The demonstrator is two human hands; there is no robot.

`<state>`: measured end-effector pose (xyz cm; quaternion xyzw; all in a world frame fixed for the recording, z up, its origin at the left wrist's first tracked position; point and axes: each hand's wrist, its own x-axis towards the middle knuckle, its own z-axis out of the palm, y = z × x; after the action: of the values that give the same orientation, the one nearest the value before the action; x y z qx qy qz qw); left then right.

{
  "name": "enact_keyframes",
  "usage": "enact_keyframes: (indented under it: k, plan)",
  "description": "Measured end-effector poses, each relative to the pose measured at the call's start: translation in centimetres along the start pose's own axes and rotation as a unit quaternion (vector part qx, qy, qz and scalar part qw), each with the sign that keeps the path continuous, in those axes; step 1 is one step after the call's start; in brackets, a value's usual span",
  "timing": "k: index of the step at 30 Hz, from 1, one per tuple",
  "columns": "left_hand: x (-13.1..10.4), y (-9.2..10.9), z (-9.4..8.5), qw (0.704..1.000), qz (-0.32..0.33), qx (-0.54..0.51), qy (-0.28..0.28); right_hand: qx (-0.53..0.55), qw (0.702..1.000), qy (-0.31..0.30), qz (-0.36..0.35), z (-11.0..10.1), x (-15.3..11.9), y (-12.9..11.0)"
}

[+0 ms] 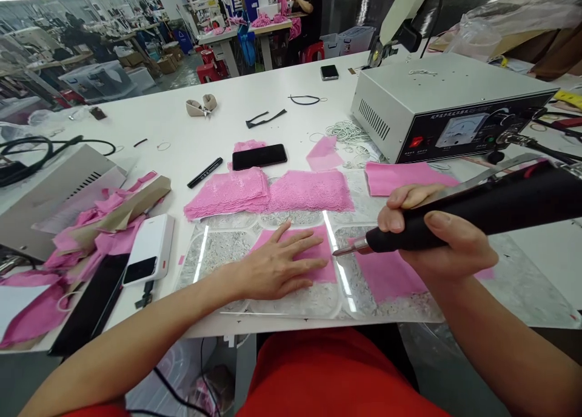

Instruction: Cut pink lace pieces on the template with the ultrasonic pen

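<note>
My left hand [277, 264] lies flat with fingers spread on a pink fabric piece [324, 274], on a clear template sheet [209, 265]. My right hand [439, 232] is wrapped round a black handheld tool [491, 203] with a cable at its rear. The tool's metal tip points left, close to the right edge of the fabric piece under my left hand. Another pink piece [393, 277] lies below the tool. Behind my hands are two stacks of pink lace fabric [231, 193], [311, 191] and a folded pink cloth [404, 176].
A grey control box [391, 90] stands at the back right. A black phone [259, 156], a marker [205, 173] and a white power bank [149, 247] lie about. Pink scraps [109, 223] and another box [54, 193] are left. A person [309, 11] sits at machines beyond.
</note>
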<state>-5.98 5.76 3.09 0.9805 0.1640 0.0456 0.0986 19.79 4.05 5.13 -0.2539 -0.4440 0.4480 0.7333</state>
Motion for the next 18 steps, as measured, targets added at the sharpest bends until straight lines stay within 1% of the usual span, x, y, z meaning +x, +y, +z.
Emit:
enact_keyframes:
  k: [4, 7, 13, 18]
  plan:
    - [-1.1, 0.9, 0.4, 1.000, -0.016, -0.003, -0.013, 0.007, 1.000, -0.023, 0.015, 0.0, -0.4, -0.1]
    - [-1.5, 1.2, 0.5, 0.999, -0.027, -0.005, -0.020, 0.007, 0.999, -0.034, 0.016, 0.1, -0.5, 0.0]
    - [-1.6, 1.2, 0.7, 0.999, -0.031, -0.009, -0.021, -0.002, 0.999, -0.045, 0.015, 0.1, -0.5, 0.1]
    - [-1.5, 1.3, 0.8, 0.999, -0.037, -0.021, -0.027, -0.008, 0.998, -0.057, 0.027, 0.1, -0.7, 0.1]
